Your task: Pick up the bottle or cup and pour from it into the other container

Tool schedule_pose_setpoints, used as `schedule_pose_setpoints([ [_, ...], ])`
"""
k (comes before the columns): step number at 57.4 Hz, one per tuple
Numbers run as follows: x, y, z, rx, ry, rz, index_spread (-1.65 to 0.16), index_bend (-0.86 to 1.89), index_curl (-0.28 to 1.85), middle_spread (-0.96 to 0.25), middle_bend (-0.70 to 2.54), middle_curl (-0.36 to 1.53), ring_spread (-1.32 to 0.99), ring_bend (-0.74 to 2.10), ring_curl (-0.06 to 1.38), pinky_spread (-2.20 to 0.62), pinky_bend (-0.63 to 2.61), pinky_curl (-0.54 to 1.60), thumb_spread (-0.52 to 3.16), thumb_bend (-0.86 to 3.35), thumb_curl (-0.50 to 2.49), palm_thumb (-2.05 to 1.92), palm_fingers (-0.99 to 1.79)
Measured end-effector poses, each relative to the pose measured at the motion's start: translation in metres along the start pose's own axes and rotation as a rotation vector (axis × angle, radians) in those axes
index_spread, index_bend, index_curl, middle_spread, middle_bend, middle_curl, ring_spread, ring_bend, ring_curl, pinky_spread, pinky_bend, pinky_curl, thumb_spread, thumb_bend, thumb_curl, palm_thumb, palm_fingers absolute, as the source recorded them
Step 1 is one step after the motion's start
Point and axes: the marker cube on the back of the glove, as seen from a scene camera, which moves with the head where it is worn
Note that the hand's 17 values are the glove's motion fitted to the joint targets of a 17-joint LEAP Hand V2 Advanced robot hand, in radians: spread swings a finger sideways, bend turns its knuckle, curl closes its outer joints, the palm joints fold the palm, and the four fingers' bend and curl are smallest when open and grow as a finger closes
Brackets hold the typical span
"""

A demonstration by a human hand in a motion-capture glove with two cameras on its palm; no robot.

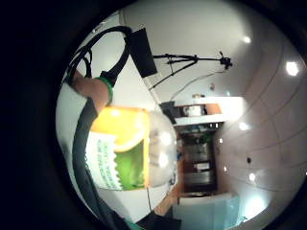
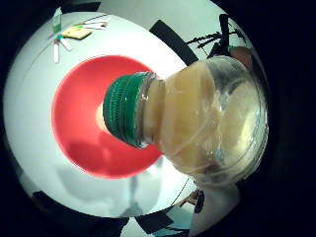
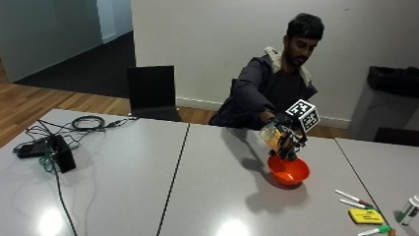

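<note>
My gloved right hand [image 3: 288, 133] grips a clear plastic bottle [image 3: 272, 134] of yellow juice, tipped steeply with its neck pointing down. The bottle [image 2: 207, 118] fills the thumb side palm view; its green cap [image 2: 123, 108] is on and hangs right over the red bowl [image 2: 79, 123]. The orange-red bowl [image 3: 288, 171] stands on the grey table [image 3: 196, 187] just below the bottle. In the little finger side palm view the bottle's yellow and green label [image 1: 120, 148] shows close to the palm. The bowl's inside looks bare.
Markers [image 3: 353, 197], a yellow pad [image 3: 365, 215] and a small white bottle [image 3: 409, 210] lie at the table's near right. A black box with cables [image 3: 55, 150] sits at the left. A black chair [image 3: 152, 92] stands behind the table.
</note>
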Motion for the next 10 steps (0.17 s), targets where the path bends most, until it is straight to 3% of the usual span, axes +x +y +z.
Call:
schedule_pose_setpoints([
  [10, 0.0018, 0.0039, -0.0009, -0.002, -0.032, -0.001, -0.33, 0.14, 0.32, -0.34, 0.29, 0.41, -0.23, 0.51, 0.38, -0.14, 0.40, 0.34, 0.55, -0.04, 0.50, 0.99, 1.19],
])
